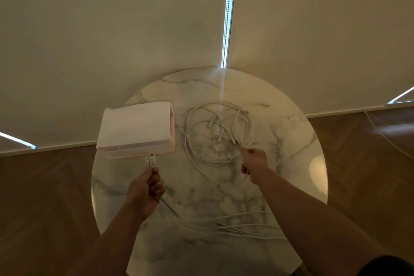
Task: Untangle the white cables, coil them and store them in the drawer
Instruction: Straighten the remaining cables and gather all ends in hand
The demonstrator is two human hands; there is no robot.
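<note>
Round marble table (293, 141). White cables (216, 134) lie in a loose tangle of loops at its centre, connectors showing. Left hand (146, 188) is fisted round a bundle of cable ends; the plugs stick out toward the drawer (136, 127), a pinkish box far left on the table. Strands trail from that fist across the near edge. Right hand (255, 162) pinches strands at the tangle's near right side.
</note>
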